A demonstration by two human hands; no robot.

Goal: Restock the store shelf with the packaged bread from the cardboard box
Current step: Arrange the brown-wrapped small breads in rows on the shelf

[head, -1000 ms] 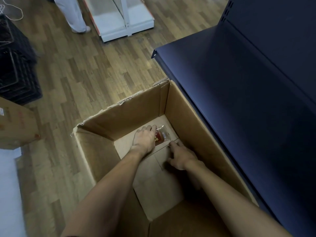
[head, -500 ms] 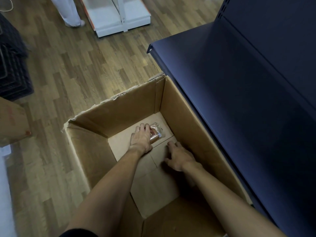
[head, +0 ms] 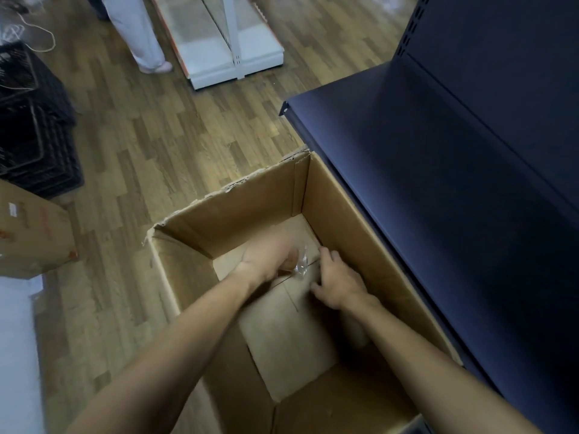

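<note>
Both my arms reach down into a large open cardboard box (head: 332,195) standing on the floor. My left hand (head: 269,258) grips a small packaged bread (head: 297,264) near the box's far end; only its clear wrapper end and a bit of brown show past my fingers. My right hand (head: 336,281) rests on the box bottom just right of the package, fingers spread and relaxed, holding nothing. The dark blue store shelf (head: 423,170) runs along the box's right side and nothing lies on it.
Wooden floor surrounds the box. A person's legs (head: 138,36) stand at the far left beside a white shelf base (head: 225,54). Black wire baskets (head: 28,126) are stacked at left, with another cardboard box (head: 34,233) below them.
My left hand has closed round the bread and turned it up from the box bottom. My right hand stays on the bottom beside it. The view has shifted slightly.
</note>
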